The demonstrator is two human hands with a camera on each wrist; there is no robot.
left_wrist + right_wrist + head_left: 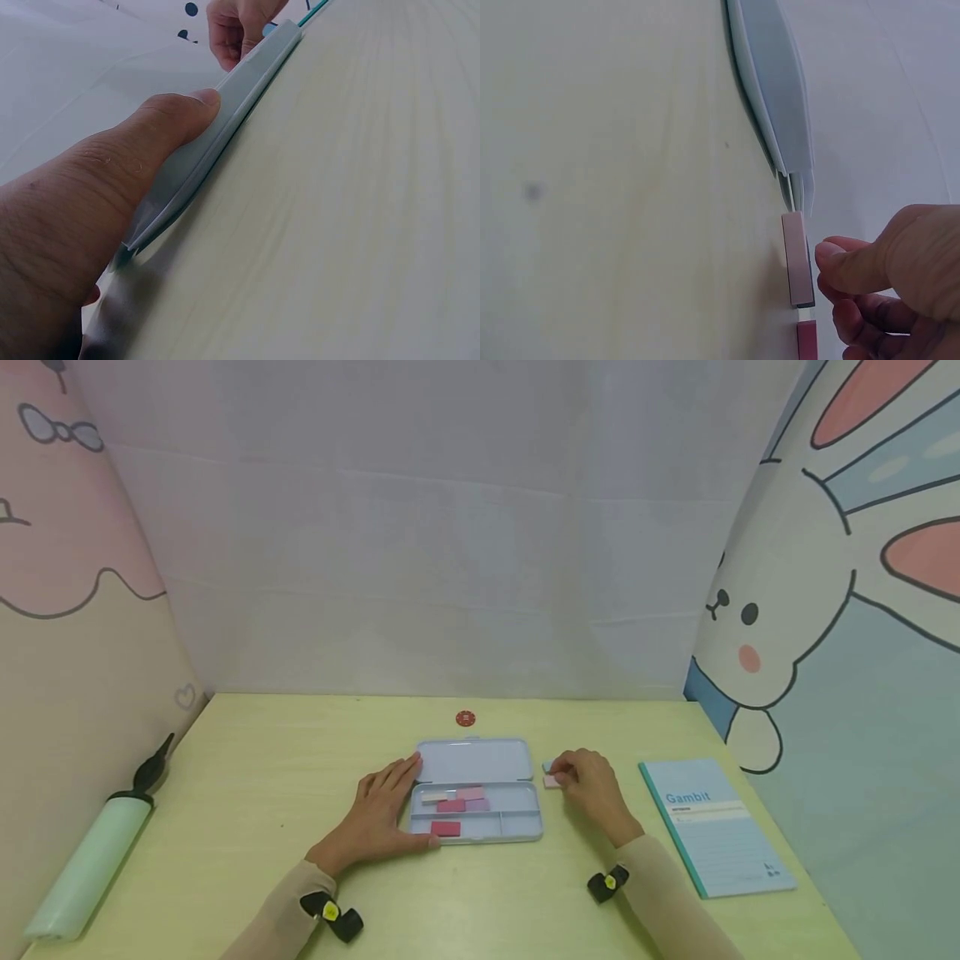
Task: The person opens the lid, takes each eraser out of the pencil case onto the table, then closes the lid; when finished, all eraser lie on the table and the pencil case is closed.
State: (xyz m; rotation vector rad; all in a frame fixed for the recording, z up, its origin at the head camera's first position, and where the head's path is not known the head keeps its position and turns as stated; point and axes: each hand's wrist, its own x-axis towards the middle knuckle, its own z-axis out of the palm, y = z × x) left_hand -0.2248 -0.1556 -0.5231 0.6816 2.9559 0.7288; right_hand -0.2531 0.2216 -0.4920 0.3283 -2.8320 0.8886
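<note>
A pale plastic case (480,838) lies unfolded on the table, its lid tilted back. Several small pink, red, lilac and cream blocks (451,807) sit in its tray. Along the case's left side rests my left hand (378,814), fingers extended towards the lid; its thumb (176,116) presses the front rim. Right of the case, my right hand (594,789) has thumb and fingertips together beside a light blue block (547,767). A pale pink block (798,259) stands close by, with a red block (808,341) beyond it. Whether the fingertips pinch anything is hidden.
A Gambit notebook (716,831) lies on the right side of the table. Behind the case is a round red disc (466,718). A green hand pump (93,868) lies along the left edge, and a white sheet (450,527) closes off the back.
</note>
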